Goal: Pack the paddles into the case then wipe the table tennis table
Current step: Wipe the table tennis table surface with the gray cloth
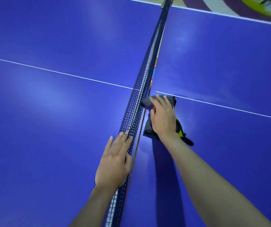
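The blue table tennis table (49,112) fills the view, split by a dark net (145,74) running from the bottom centre to the top. A grey cloth (170,99) with a yellow-green and black patch lies on the right half, just beside the net near the white centre line. My right hand (163,117) presses flat on this cloth with straight fingers. My left hand (115,161) rests with straight fingers against the left side of the net. No paddles or case are in view.
A white centre line (57,73) crosses both halves of the table. Beyond the far edge (229,15) lies a patterned floor with purple, cream and green shapes.
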Available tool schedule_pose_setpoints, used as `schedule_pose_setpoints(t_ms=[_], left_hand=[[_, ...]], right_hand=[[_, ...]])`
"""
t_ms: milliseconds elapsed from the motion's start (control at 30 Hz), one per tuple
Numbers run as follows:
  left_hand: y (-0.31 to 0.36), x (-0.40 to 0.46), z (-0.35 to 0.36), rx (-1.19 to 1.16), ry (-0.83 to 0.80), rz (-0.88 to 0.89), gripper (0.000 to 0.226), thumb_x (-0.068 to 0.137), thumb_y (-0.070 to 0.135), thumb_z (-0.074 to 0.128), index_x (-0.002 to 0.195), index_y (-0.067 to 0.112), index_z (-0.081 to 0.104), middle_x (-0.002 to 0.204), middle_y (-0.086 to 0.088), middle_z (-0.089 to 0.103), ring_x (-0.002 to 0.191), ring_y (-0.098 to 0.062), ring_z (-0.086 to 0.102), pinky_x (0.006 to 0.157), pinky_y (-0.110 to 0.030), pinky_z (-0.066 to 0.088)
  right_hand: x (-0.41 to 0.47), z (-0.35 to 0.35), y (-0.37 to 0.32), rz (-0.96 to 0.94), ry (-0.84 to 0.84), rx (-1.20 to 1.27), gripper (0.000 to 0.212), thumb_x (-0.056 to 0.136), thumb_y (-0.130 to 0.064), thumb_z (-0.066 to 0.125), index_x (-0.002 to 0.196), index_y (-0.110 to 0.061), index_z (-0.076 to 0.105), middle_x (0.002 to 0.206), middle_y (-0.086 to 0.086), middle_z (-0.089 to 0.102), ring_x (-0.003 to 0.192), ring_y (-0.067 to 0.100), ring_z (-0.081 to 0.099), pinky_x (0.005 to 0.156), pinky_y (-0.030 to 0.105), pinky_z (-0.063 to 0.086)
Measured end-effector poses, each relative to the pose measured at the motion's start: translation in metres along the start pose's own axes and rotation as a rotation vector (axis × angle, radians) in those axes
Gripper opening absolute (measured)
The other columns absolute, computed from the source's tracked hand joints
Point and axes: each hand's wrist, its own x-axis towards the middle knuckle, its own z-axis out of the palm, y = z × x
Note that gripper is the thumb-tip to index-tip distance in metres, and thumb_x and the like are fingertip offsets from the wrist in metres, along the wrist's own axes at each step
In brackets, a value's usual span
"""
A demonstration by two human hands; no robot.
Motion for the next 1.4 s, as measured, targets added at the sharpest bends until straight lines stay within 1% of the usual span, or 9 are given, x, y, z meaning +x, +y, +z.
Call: schedule_pose_setpoints(t_ms=[367,567,667,900,1067,1133,1200,1267,1400], left_hand=[[0.0,0.001,-0.001,-0.01,0.0,0.014,0.056,0.097,0.018,0.031,0.148,0.01,0.053,0.162,-0.003,0.042,0.153,-0.016,0.032,0.127,-0.046,0.024],[-0.003,0.002,-0.005,0.021,-0.026,0.051,0.058,0.099,0.021,0.026,0.151,0.01,0.049,0.161,-0.005,0.043,0.153,-0.021,0.032,0.129,-0.043,0.016],[-0.003,0.0,-0.009,0.006,-0.08,0.039,0.056,0.1,0.01,0.039,0.156,0.008,0.041,0.166,-0.006,0.035,0.156,-0.027,0.023,0.128,-0.046,0.012],[0.008,-0.094,-0.026,-0.034,-0.121,0.017,0.062,0.091,-0.003,0.044,0.153,0.006,0.043,0.169,-0.005,0.026,0.158,-0.029,0.017,0.128,-0.048,0.01],[0.016,-0.172,-0.048,-0.224,-0.117,-0.015,0.061,0.088,-0.012,0.043,0.147,0.004,0.049,0.167,-0.005,0.03,0.148,-0.025,0.036,0.129,-0.048,0.014],[0.014,-0.2,-0.058,-0.278,-0.119,-0.04,0.062,0.093,-0.007,0.042,0.152,0.009,0.045,0.169,0.004,0.026,0.148,-0.02,0.038,0.127,-0.041,0.023],[0.01,-0.223,-0.069,-0.325,-0.103,-0.118,0.062,0.097,0.001,0.044,0.157,0.018,0.042,0.169,0.015,0.025,0.141,-0.015,0.048,0.113,-0.035,0.043],[0.006,-0.24,-0.076,-0.35,-0.095,-0.137,0.063,0.097,0.002,0.047,0.157,0.02,0.042,0.168,0.018,0.026,0.127,-0.013,0.059,0.096,-0.031,0.049],[0.004,-0.269,-0.08,-0.398,-0.184,-0.095,0.07,0.096,-0.003,0.045,0.161,0.021,0.034,0.169,0.022,0.018,0.143,0.018,0.027,0.115,-0.028,0.04]], right_hand=[[0.014,0.0,-0.003,0.018,-0.036,0.044,0.049,0.1,-0.011,0.056,0.148,-0.022,0.055,0.162,0.001,0.043,0.155,0.026,0.028,0.124,0.051,0.028],[-0.077,-0.007,-0.025,-0.012,-0.046,0.045,0.049,0.101,-0.013,0.055,0.149,-0.025,0.054,0.164,-0.001,0.04,0.156,0.024,0.025,0.124,0.05,0.028],[-0.124,-0.007,-0.036,-0.041,-0.03,0.055,0.049,0.098,-0.012,0.057,0.147,-0.022,0.056,0.161,0.002,0.044,0.154,0.027,0.029,0.121,0.052,0.032],[-0.25,-0.016,-0.059,-0.081,-0.003,0.024,0.05,0.097,-0.015,0.061,0.147,-0.017,0.057,0.158,0.005,0.048,0.152,0.029,0.034,0.12,0.05,0.034],[-0.328,-0.02,-0.076,-0.081,-0.01,0.026,0.049,0.098,-0.015,0.062,0.146,-0.018,0.056,0.157,0.004,0.049,0.152,0.029,0.034,0.117,0.052,0.039],[-0.356,-0.023,-0.082,-0.077,-0.036,0.024,0.049,0.099,-0.017,0.06,0.148,-0.02,0.054,0.16,0.002,0.046,0.154,0.027,0.03,0.117,0.052,0.038],[-0.384,-0.026,-0.089,-0.08,-0.055,0.022,0.05,0.099,-0.018,0.06,0.149,-0.021,0.053,0.161,0.0,0.044,0.155,0.025,0.028,0.117,0.053,0.038],[-0.414,-0.031,-0.096,-0.083,-0.064,0.024,0.052,0.098,-0.018,0.062,0.149,-0.022,0.053,0.162,-0.001,0.043,0.155,0.025,0.027,0.117,0.054,0.038],[-0.477,-0.044,-0.11,-0.1,-0.115,0.026,0.057,0.096,-0.019,0.064,0.151,-0.025,0.05,0.164,-0.004,0.038,0.156,0.024,0.025,0.118,0.055,0.037]])
